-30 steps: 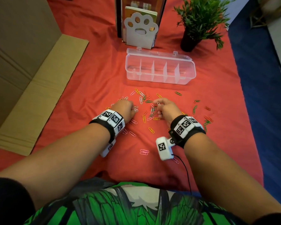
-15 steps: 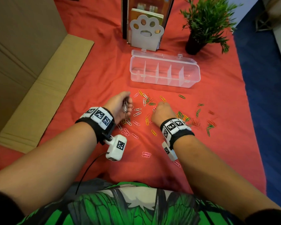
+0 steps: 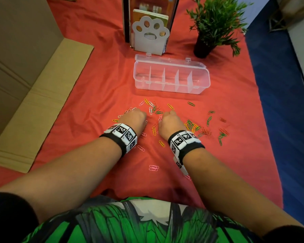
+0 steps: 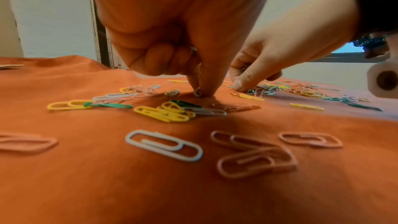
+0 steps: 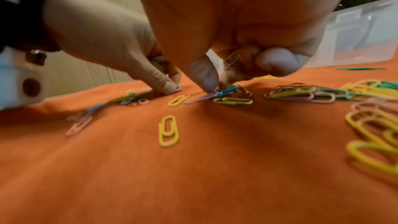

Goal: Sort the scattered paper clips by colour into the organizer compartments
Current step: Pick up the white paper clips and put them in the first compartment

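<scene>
Several dozen paper clips (image 3: 165,120) in pink, white, yellow, green and red lie scattered on the red cloth (image 3: 95,95); they overlap too much for an exact count. There is one clear organizer (image 3: 171,76), lid open, with four dividers making five compartments, all showing only the cloth beneath.

At the 9 o'clock edge of the scene lies flattened cardboard (image 3: 33,106). The left hand (image 3: 135,118) sits knuckles-up at the left of the scatter, fingers curled, its thumb and forefinger tips pressed to the cloth on a small clip (image 4: 197,91); a few clips also seem tucked in the curled fingers, though that is blurred. In the left wrist view a white clip (image 4: 163,145) and three pink ones lie nearest the camera, with a yellow and green cluster beyond.

The right hand (image 3: 170,122) is just beside the left, at its 3 o'clock, also curled. Its thumb and forefinger pinch at a knot of blue-green and pink clips (image 5: 219,93) on the cloth, and a gold-looking clip (image 5: 232,60) is held against the folded fingers. A single yellow clip (image 5: 169,131) lies in front of that wrist.

The densest yellow, green and red clips spread to 3 o'clock of the right hand. The organizer stands at 12 o'clock of both hands, well apart, with loose clips between. Behind it, a paw-shaped bookend (image 3: 150,35) with books, and at 1 o'clock one potted plant (image 3: 216,23).
</scene>
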`<action>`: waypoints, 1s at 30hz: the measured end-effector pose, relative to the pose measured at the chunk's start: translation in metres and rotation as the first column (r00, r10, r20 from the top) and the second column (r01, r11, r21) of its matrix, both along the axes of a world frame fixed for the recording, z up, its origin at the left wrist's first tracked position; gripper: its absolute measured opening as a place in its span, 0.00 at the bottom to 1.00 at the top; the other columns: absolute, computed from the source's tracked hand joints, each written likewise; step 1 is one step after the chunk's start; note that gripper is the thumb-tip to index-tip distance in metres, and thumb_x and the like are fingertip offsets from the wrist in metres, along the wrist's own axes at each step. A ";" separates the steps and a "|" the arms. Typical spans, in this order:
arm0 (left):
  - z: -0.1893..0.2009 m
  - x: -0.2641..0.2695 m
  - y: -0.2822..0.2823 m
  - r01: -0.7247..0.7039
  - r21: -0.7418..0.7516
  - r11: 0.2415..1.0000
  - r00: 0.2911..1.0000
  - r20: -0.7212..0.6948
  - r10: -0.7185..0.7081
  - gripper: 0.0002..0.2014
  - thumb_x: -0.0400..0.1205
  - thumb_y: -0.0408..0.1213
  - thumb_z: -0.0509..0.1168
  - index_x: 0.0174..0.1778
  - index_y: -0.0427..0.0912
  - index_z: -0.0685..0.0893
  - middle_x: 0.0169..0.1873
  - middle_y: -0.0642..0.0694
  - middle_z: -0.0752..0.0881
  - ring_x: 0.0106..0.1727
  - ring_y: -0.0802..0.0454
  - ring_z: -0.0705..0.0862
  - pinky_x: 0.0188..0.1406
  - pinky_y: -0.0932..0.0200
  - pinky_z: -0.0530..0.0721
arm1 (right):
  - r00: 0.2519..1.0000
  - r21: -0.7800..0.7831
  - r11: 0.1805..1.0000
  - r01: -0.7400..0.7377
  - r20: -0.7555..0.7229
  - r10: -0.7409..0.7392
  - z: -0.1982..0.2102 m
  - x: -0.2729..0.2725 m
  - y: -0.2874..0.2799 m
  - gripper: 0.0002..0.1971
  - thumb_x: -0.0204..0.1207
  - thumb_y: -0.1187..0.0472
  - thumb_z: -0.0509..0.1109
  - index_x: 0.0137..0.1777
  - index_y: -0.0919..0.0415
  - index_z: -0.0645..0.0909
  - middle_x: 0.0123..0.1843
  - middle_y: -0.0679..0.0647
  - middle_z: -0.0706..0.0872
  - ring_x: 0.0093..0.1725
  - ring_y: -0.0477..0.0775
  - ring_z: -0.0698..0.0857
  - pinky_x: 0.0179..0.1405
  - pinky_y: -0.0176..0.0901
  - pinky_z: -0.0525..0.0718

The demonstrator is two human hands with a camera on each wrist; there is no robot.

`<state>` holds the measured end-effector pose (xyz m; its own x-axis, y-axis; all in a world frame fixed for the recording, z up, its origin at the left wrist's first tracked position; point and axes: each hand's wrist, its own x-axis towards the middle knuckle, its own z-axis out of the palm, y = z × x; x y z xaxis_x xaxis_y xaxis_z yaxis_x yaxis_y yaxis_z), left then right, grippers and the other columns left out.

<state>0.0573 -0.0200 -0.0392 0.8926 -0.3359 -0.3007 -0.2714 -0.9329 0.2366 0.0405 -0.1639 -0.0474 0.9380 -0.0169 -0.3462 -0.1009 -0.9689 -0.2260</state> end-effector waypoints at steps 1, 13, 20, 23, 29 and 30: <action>0.000 0.000 0.000 -0.004 -0.010 1.000 1.000 -0.012 0.004 0.14 0.82 0.43 0.59 0.54 0.35 0.80 0.57 0.34 0.82 0.60 0.35 0.80 0.57 0.48 0.78 | 0.999 0.038 0.999 0.025 -0.023 -0.025 0.000 0.002 -0.001 0.14 0.77 0.64 0.60 0.60 0.69 0.75 0.63 0.66 0.75 0.61 0.68 0.81 0.62 0.54 0.80; 0.038 0.003 0.030 -0.903 -0.423 -0.069 0.429 -0.891 -0.147 0.05 0.64 0.38 0.53 0.27 0.42 0.72 0.22 0.46 0.74 0.20 0.53 0.70 0.20 0.67 0.66 | 0.776 0.823 0.050 0.566 -0.511 -0.368 0.039 0.012 -0.012 0.13 0.72 0.77 0.58 0.35 0.57 0.69 0.27 0.56 0.81 0.19 0.44 0.66 0.18 0.33 0.60; 0.034 0.021 0.033 -0.869 -0.493 0.031 0.485 -0.839 0.246 0.13 0.83 0.38 0.54 0.32 0.45 0.74 0.21 0.50 0.67 0.12 0.62 0.65 0.10 0.74 0.60 | 0.778 0.833 -0.114 0.541 -0.548 -0.309 0.043 0.027 -0.006 0.15 0.72 0.75 0.53 0.49 0.61 0.79 0.28 0.51 0.76 0.23 0.45 0.73 0.21 0.35 0.69; 0.026 0.029 0.043 -0.881 -0.472 -0.027 0.430 -0.824 0.370 0.12 0.85 0.37 0.54 0.35 0.46 0.75 0.25 0.50 0.69 0.13 0.63 0.68 0.12 0.75 0.67 | 0.728 0.773 -0.197 0.603 -0.635 -0.258 0.045 0.037 -0.001 0.09 0.77 0.67 0.56 0.41 0.62 0.77 0.32 0.52 0.75 0.28 0.48 0.76 0.23 0.35 0.75; 0.017 0.031 0.058 -0.745 -0.462 0.480 0.662 -0.429 0.614 0.13 0.79 0.46 0.66 0.30 0.47 0.76 0.24 0.51 0.79 0.25 0.50 0.75 0.24 0.63 0.70 | 0.940 0.528 0.778 0.342 -0.209 -0.271 0.027 0.061 0.016 0.04 0.75 0.64 0.62 0.40 0.61 0.77 0.38 0.57 0.81 0.36 0.58 0.80 0.36 0.47 0.79; 0.016 0.029 0.057 -0.697 -0.437 0.569 0.714 -0.344 0.610 0.10 0.78 0.45 0.67 0.32 0.46 0.79 0.30 0.49 0.82 0.31 0.49 0.79 0.30 0.61 0.73 | 0.969 0.391 0.887 0.244 -0.125 -0.211 0.024 0.062 0.017 0.05 0.74 0.64 0.62 0.45 0.63 0.79 0.45 0.59 0.83 0.44 0.60 0.82 0.44 0.48 0.81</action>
